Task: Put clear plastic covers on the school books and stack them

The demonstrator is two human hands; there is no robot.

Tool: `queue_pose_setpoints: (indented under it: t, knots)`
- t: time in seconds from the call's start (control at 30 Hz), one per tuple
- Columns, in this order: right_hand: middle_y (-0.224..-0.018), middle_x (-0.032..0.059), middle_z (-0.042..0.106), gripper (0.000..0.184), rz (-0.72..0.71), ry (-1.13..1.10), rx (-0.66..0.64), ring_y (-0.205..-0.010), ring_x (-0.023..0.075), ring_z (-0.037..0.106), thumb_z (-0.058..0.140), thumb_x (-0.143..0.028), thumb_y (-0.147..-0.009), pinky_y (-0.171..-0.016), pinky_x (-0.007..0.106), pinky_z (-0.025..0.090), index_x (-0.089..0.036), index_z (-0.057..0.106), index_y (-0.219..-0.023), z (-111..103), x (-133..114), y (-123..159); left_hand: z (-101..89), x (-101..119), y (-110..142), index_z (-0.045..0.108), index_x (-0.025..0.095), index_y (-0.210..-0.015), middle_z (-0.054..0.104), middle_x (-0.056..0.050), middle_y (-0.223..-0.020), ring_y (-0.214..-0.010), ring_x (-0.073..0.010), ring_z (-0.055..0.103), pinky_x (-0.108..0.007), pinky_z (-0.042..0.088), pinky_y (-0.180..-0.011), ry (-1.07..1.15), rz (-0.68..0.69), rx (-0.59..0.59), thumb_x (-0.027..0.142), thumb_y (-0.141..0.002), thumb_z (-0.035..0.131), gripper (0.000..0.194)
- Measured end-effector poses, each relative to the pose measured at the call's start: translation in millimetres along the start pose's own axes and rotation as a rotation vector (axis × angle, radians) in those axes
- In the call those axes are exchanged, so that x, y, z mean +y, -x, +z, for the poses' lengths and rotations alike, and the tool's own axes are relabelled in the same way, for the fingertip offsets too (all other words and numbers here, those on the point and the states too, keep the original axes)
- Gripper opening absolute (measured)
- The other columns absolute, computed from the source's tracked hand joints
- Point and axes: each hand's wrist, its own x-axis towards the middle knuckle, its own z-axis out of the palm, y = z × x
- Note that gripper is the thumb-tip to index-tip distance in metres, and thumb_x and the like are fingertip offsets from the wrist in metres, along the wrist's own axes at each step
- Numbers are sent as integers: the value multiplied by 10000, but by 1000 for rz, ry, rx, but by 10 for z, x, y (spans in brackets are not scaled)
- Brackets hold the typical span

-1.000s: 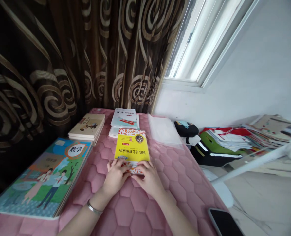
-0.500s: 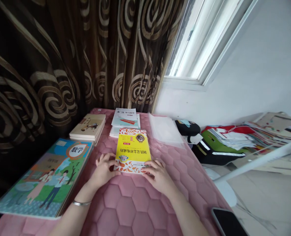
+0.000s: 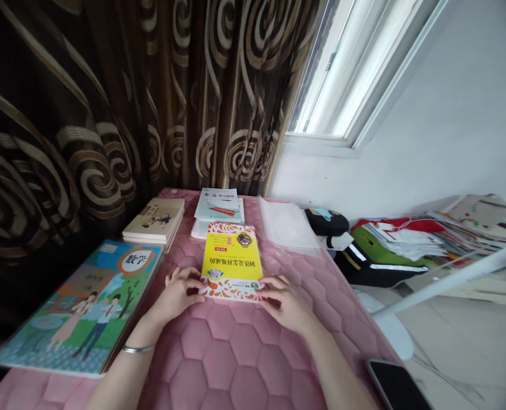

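A yellow book (image 3: 230, 256) with an orange-and-white patterned border lies flat, its cover text upside down to me. My left hand (image 3: 181, 291) has thumb and fingers curled at its near left corner. At the near right corner, my right hand (image 3: 284, 300) grips the edge between thumb and fingers. Just beyond the book sits a small stack of pale booklets (image 3: 217, 206), partly covered by the book's far edge. Left of my left hand lies a large textbook (image 3: 82, 307) with two drawn figures on its cover.
A pink quilted surface (image 3: 218, 353) lies beneath everything. Beige books (image 3: 153, 221) are stacked at the back left, and clear plastic sheets (image 3: 287, 223) lie at the back right. A phone (image 3: 395, 384) rests at the right edge, beside a white lamp pole (image 3: 444, 273).
My right hand has shifted slightly right, from over the book's near corner to its right edge, uncovering more of the cover. My left hand stays at its corner.
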Motion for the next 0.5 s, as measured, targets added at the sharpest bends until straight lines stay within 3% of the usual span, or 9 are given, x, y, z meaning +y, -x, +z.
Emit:
queue_pose_setpoints:
  t: [0.2, 0.37, 0.5]
  knots:
    - [-1113, 67, 662, 102, 3, 35, 53, -1064, 248, 550, 639, -258, -846, -917, 446, 453, -253, 712, -917, 59, -104, -27, 94, 83, 41, 741, 326, -932, 563, -38, -1251, -1180, -297, 453, -537, 325, -989, -78, 29, 91, 276, -729, 747, 209]
    - [-1133, 79, 660, 145, 22, 86, 41, -1091, 267, 541, 678, -316, -834, -925, 442, 418, -222, 659, -943, 237, -374, -157, 359, 338, 50, 694, 281, -1025, 564, -78, -1244, -1144, -297, 464, -502, 357, -957, -161, 109, 206, 276, -758, 730, 269]
    - [-1103, 79, 669, 149, 40, 117, 48, -1057, 267, 557, 681, -327, -843, -894, 437, 414, -215, 648, -935, 371, -532, -254, 484, 521, 18, 692, 252, -958, 595, -75, -1194, -1139, -280, 470, -503, 323, -988, -178, 197, 201, 235, -813, 683, 147]
